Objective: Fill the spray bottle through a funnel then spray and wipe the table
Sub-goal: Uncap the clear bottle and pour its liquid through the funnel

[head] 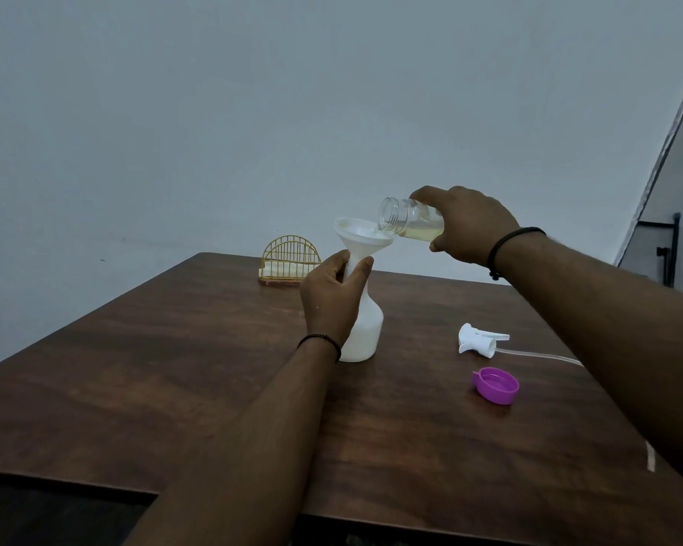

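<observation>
Purple cap (496,385), spray head (480,339) lie right; left grip (334,299) holds bottle (365,333), right grip (470,224) jar (407,220).

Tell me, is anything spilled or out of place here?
No spill shows. The funnel sits tilted in the spray bottle neck. The trigger sprayer and purple cap lie loose on the table.

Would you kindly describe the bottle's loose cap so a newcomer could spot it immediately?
Start at the brown wooden table and look right of the white spray bottle. Nearer than the white trigger sprayer head lies the purple cap, the only brightly coloured item there.
</observation>
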